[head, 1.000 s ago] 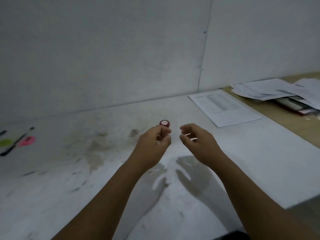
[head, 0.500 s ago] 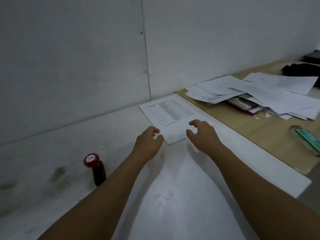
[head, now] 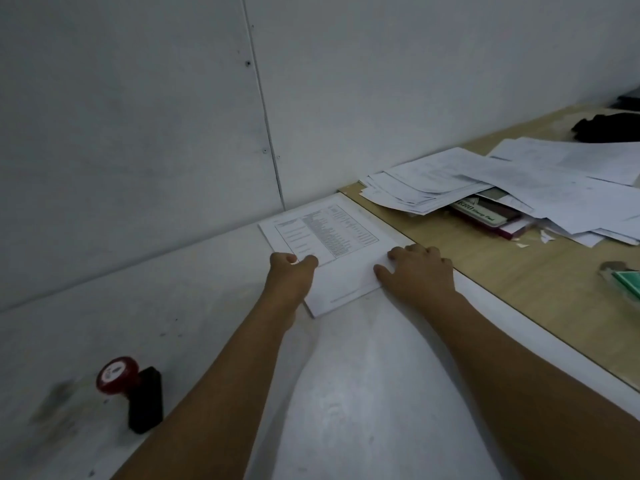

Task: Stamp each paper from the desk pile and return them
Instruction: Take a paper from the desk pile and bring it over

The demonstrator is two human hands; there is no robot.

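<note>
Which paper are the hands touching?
The sheet lying alone on the white table: the left hand and right hand are on it. The other papers lie heaped in a pile on the wooden desk, untouched.
</note>
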